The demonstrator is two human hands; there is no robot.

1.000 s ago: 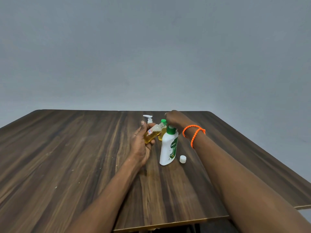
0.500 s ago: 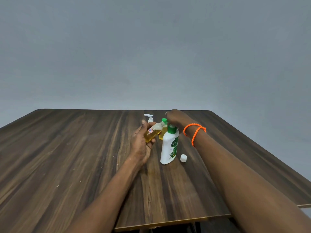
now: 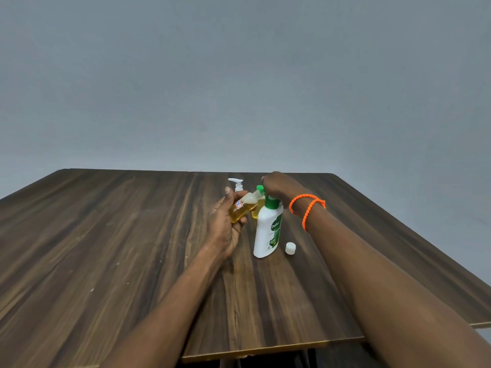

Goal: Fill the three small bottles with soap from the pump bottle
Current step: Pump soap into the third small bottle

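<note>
Left hand [image 3: 225, 229] grips small amber-filled bottle [image 3: 242, 209], tilted, neck at green pump head that right hand [image 3: 279, 185] covers; its finger state hidden. White Dettol bottle [image 3: 267, 232] stands in front, loose white cap [image 3: 290, 248] beside, white pump dispenser [image 3: 237, 184] behind, on wooden table [image 3: 106, 248]

The right hand [image 3: 276, 185] hides the pump bottle's [image 3: 267, 229] top; fingertips unseen.

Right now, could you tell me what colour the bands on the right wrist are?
Bright orange: the two bands show best in the head view.
</note>
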